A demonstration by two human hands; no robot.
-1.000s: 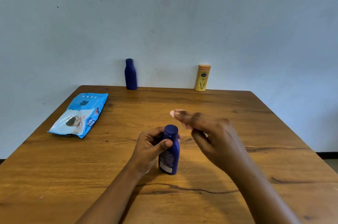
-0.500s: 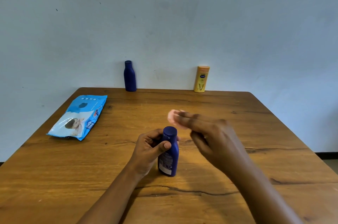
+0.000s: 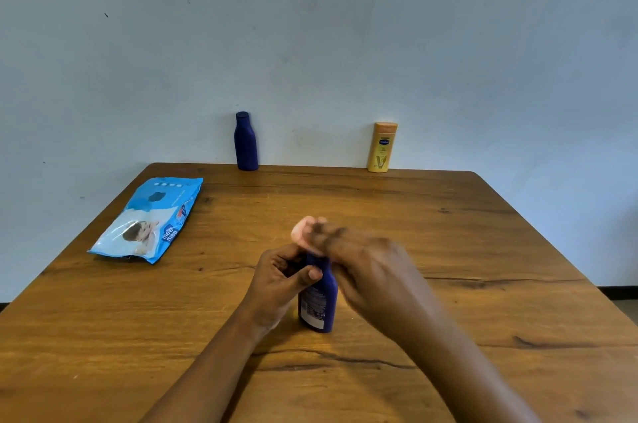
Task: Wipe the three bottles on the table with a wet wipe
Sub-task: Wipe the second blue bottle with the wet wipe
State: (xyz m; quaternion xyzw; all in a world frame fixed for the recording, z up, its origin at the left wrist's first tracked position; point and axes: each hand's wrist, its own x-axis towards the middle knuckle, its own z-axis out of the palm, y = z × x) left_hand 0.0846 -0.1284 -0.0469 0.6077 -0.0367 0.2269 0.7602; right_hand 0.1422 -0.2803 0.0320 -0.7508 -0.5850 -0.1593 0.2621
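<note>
A brown wooden table point(image 3: 483, 250) carries a blue plastic wipes pack point(image 3: 152, 219) near its left edge, and a dark blue plastic bottle point(image 3: 246, 143) and a yellow plastic bottle point(image 3: 381, 148) at its far edge. At the table's middle the left hand point(image 3: 276, 284) grips a labelled dark blue bottle point(image 3: 319, 305). The blurred right hand point(image 3: 373, 270) is over the cap with a pale pink wad point(image 3: 302, 232) at its fingertips; I cannot tell its grip.
</note>
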